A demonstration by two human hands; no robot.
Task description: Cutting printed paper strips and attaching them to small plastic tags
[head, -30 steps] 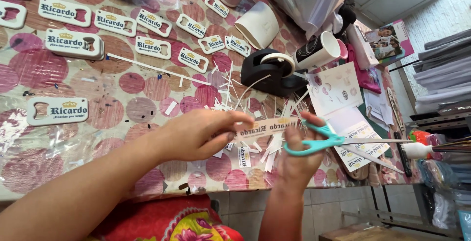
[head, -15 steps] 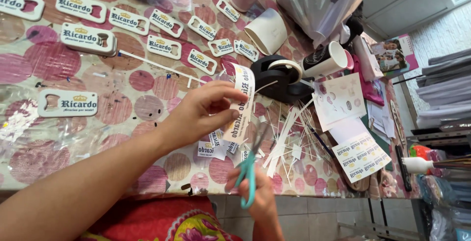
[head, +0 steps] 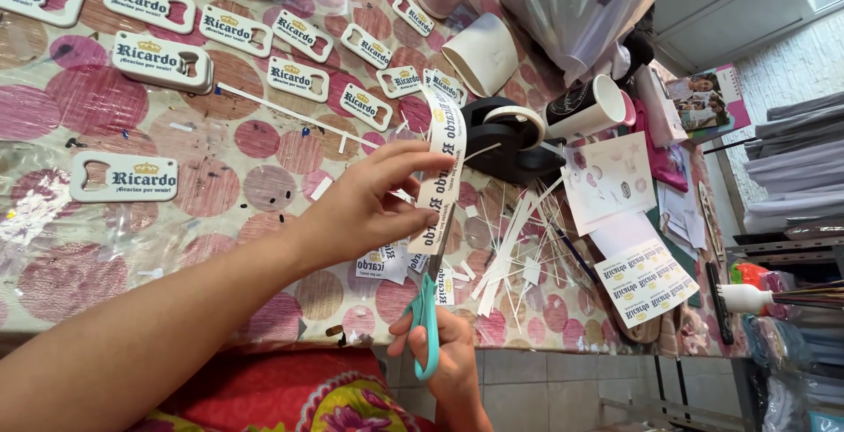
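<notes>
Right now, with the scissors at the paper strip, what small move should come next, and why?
Probably close the scissors along the strip's edge. The left hand holds the printed paper strip upright, and the right hand has the blades against its lower end.

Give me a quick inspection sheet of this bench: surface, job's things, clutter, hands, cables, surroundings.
Surface: table under a dotted pink cloth.
Job's things: label strip held upright; teal scissors at its lower end.
Clutter: white tags in rows, paper offcuts, tape dispenser, cups, label sheet.
Hands: left hand pinches the strip; right hand grips the scissors.
Cables: nothing seen.
Surroundings: plastic bag, stacked sheets on the right.
</notes>
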